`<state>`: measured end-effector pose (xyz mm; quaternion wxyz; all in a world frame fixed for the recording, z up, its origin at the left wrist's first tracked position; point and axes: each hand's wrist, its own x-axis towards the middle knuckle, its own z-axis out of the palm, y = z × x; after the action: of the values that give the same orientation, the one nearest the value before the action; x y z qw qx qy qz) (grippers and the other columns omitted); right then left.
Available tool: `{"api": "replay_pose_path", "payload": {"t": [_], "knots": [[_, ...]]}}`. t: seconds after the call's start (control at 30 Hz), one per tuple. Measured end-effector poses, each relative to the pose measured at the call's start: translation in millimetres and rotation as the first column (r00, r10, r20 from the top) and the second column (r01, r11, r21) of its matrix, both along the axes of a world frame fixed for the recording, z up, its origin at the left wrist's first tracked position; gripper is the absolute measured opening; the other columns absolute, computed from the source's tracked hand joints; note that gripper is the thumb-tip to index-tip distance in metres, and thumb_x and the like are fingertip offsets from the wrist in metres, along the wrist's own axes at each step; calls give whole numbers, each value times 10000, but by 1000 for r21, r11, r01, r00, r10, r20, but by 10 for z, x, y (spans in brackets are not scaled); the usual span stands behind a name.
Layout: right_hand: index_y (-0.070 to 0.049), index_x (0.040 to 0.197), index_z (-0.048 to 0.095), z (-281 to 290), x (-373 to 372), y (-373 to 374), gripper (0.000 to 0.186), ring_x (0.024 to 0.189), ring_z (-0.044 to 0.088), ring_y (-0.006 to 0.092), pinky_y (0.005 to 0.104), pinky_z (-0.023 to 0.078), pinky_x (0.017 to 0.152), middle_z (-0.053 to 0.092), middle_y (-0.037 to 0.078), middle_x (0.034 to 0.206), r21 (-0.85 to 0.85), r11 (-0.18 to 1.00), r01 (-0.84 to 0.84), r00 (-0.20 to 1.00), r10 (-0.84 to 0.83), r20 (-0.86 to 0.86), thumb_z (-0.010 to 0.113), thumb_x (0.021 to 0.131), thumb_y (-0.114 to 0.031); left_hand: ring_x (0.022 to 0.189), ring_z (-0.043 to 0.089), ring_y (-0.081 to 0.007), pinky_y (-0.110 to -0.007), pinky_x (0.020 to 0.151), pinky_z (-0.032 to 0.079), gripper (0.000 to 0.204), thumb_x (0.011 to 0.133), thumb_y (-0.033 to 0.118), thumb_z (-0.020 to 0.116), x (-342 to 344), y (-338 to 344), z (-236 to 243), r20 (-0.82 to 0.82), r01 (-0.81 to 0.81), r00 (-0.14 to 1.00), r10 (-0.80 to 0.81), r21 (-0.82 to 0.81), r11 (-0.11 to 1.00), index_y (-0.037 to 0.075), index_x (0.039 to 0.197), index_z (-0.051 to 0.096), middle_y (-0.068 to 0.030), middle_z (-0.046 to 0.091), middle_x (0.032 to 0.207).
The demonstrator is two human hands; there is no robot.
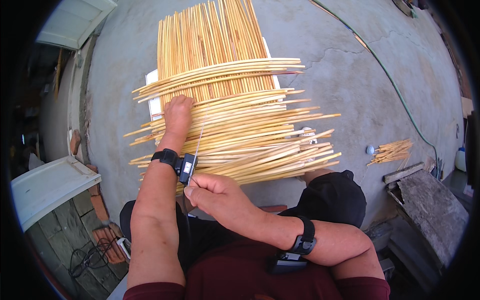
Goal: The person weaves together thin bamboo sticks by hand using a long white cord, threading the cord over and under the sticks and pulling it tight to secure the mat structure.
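Note:
A row of peeled wooden sticks [210, 40] lies lengthwise, side by side, at the far middle. Several loose sticks [220, 73] rest crosswise on top of it, and a larger pile of crosswise sticks [250, 135] spreads nearer to me. My left hand [178, 114] is closed at the near end of the row, fingers curled down among the sticks; what they grip is hidden. Closer to my body, my right hand [215, 192] pinches a thin pale cord [201, 134], which runs taut up across the pile. Its far end is hard to make out.
White boards [153, 95] show under the sticks. A small bundle of short sticks [392, 151] lies at right beside a blue ball-like thing [370, 150]. A green hose [390, 82] crosses the concrete floor. A white panel [55, 187] and bricks stand at left, a weathered slab [432, 207] at right.

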<state>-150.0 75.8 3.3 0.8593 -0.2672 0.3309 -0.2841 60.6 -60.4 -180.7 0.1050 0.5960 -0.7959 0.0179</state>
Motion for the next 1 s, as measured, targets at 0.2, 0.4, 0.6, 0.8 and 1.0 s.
{"api": "replay_pose_path", "payload": {"t": [0.2,0.4,0.6,0.8,1.0], "knots": [[-79,784,513,58,-44,-30,235,627,348,15,211,296,540,434,-76,710,55,998,-2,1000,2,16,535,998,-174,880,611,-247,-412,764,466,119,811,74,604,-46,19,-11,1,-35,999,35,19,999,129,871,691,-37,620,836],[-69,748,486,185,-80,-103,262,640,369,23,229,327,555,449,-65,695,99,994,-41,999,43,-21,549,987,-158,881,618,-286,-409,764,524,98,824,60,607,-70,11,8,-28,-63,998,64,12,998,95,864,689,-78,632,839],[-74,755,505,177,-66,-92,243,623,355,21,222,304,538,426,-72,683,102,992,-69,995,76,-62,555,975,-167,877,610,-289,-400,751,530,98,825,45,592,-106,22,23,-51,-65,997,66,24,998,83,852,678,-81,632,848],[-71,758,508,157,-56,-90,241,631,374,21,218,318,541,448,-68,697,108,991,-74,994,82,-72,552,979,-157,874,608,-286,-402,762,525,106,814,34,582,-146,31,21,-27,-55,998,55,26,998,80,853,670,-80,628,848],[-64,748,493,158,-59,-94,263,671,414,28,220,363,575,486,-53,735,122,992,-41,999,40,7,550,990,-150,864,609,-286,-394,770,522,122,810,32,579,-114,19,32,-25,-30,999,32,46,998,90,860,674,-78,637,855]]}}
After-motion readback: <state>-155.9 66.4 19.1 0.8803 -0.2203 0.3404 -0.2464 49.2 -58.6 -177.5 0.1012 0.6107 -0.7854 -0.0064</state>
